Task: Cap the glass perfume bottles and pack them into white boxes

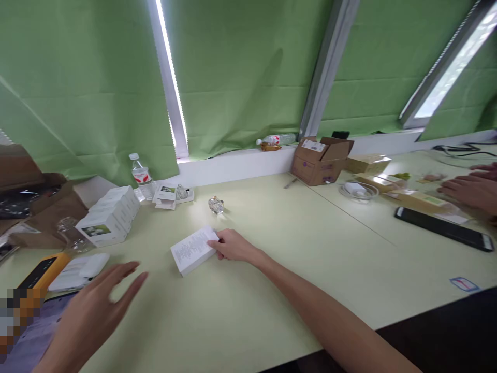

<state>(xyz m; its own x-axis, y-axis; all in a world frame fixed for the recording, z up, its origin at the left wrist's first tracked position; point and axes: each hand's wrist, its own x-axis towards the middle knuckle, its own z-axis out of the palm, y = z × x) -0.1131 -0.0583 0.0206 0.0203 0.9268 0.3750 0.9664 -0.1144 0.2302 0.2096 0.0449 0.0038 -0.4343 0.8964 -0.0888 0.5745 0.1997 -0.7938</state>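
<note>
My right hand (233,245) grips the right end of a small white box (194,251), thumb on its printed top face. The box is at the middle of the pale table (310,269). Over the table's left side is my left hand (104,295), fingers apart and holding nothing. It is nearest to a white plastic item (79,272), beside a yellow device with a dark panel (44,269). Just beyond the box sits a small shiny, clear ornament (216,205); its exact kind cannot be made out.
Stacked white boxes (111,215), a water bottle (142,173) and an open carton (42,202) stand at left. At the back are a brown cardboard box (320,160) and a coiled white cable (357,190). Another person's hands (471,186) are at right, near a black phone-like slab (442,228).
</note>
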